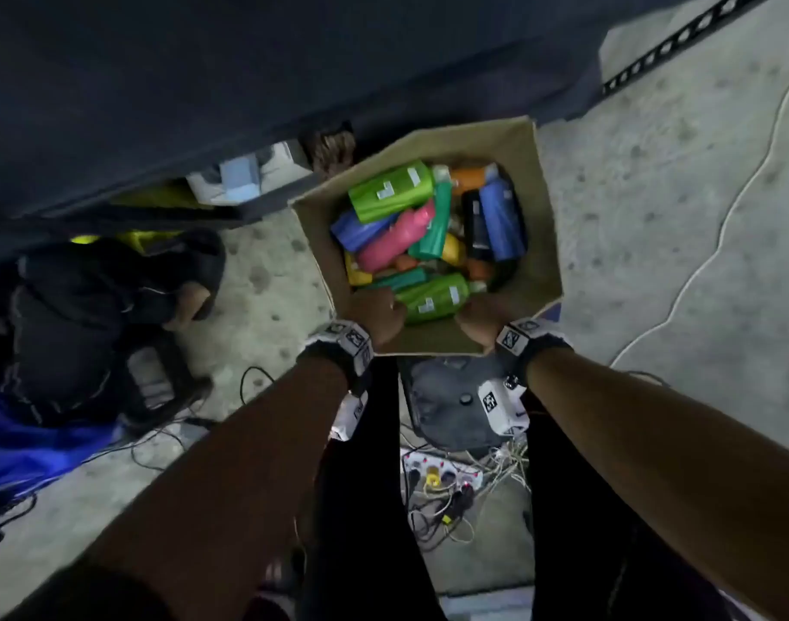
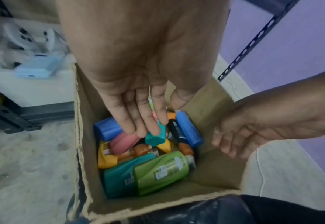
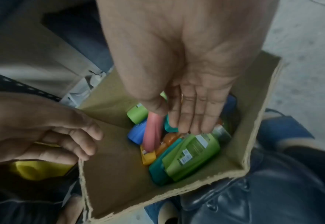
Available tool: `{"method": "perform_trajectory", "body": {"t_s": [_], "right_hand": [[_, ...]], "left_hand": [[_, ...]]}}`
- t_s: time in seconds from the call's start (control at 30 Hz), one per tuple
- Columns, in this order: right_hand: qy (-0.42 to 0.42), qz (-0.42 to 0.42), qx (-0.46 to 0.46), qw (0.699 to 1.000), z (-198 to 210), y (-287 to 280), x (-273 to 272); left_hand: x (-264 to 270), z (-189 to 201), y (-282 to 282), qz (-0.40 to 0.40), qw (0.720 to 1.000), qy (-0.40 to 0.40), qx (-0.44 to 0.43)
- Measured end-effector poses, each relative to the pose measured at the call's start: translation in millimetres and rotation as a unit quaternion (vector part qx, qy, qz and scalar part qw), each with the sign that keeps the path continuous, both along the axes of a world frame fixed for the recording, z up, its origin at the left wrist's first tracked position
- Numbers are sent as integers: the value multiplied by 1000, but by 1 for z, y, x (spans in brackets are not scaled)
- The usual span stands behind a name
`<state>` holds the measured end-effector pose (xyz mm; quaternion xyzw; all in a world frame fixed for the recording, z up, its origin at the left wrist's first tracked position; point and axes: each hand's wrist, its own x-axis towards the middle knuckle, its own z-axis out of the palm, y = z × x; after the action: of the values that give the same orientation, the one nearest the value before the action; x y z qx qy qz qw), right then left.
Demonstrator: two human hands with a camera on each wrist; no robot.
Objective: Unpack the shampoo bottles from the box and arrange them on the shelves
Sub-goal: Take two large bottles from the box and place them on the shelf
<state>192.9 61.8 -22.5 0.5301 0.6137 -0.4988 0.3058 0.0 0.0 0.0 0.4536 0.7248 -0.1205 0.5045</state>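
Note:
An open cardboard box (image 1: 536, 244) stands on the floor, filled with several shampoo bottles lying loose. A green bottle (image 1: 433, 298) lies nearest me, over a teal one (image 2: 119, 177). Behind them lie a pink bottle (image 1: 392, 239) and a blue bottle (image 1: 502, 217). My left hand (image 1: 374, 313) reaches in at the near left, fingers straight, hovering over a teal bottle end (image 2: 155, 136) and holding nothing. My right hand (image 1: 480, 318) reaches in at the near right, its straight fingers (image 3: 192, 118) just above the green bottle (image 3: 192, 154).
A dark shelf unit (image 1: 204, 82) stands behind the box, with a white container (image 1: 244, 177) on its lowest level. A slotted metal upright (image 1: 679, 42) rises at the back right. A black bag (image 1: 92, 316) lies left; a power strip with tangled cables (image 1: 442, 477) lies by my feet.

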Motion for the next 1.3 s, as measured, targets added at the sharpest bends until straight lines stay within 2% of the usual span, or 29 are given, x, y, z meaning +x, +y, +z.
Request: {"method": "perform_trajectory", "body": {"t_s": [0.17,0.27,0.4,0.5,0.53,0.57,0.67,0.73,0.77,0.83,0.9,0.97,1.03,1.1,1.2,1.23,1.3], "right_hand": [[-66,-126,-36,989,-60,-8,1],[-76,-240,-81,964,-93,-14,3],[-88,-399,-144,901,-136,-26,3],[-105,-542,-178,815,-161,-35,1],[-106,-573,-187,791,-170,-38,0],[-108,-584,-194,781,-177,-38,-1],[-124,-570,-193,789,-195,-31,-3],[-111,-584,-190,781,-204,-28,-1],[-105,-600,-190,770,-207,-27,-1],[-95,-602,-193,769,-216,-31,2],[-79,-562,-195,800,-224,-30,4],[-93,-476,-211,849,-233,-23,8],[-112,-417,-222,874,-245,-9,9],[-138,-369,-235,888,-248,-7,5],[-131,-365,-235,891,-256,-3,-1],[-117,-348,-233,901,-258,-7,-1],[-115,-380,-247,884,-262,-9,-1]], "left_hand": [[-16,-70,17,-10,999,26,-23],[-17,-108,24,-7,999,35,-17],[-26,-160,33,45,998,46,-20],[-30,-194,41,53,998,35,-27],[-31,-203,42,54,997,42,-30],[-32,-212,43,66,996,50,-31],[-33,-229,47,129,991,33,2],[-30,-240,52,159,986,14,39],[-29,-245,54,159,986,12,48],[-24,-253,57,143,988,28,47],[-19,-257,57,120,989,75,35],[-14,-260,56,111,987,110,36],[-10,-262,53,108,985,128,48],[-10,-265,52,104,982,141,64],[-13,-265,50,102,984,136,57],[-13,-264,50,100,984,134,55],[-14,-262,50,108,985,121,57]]}}
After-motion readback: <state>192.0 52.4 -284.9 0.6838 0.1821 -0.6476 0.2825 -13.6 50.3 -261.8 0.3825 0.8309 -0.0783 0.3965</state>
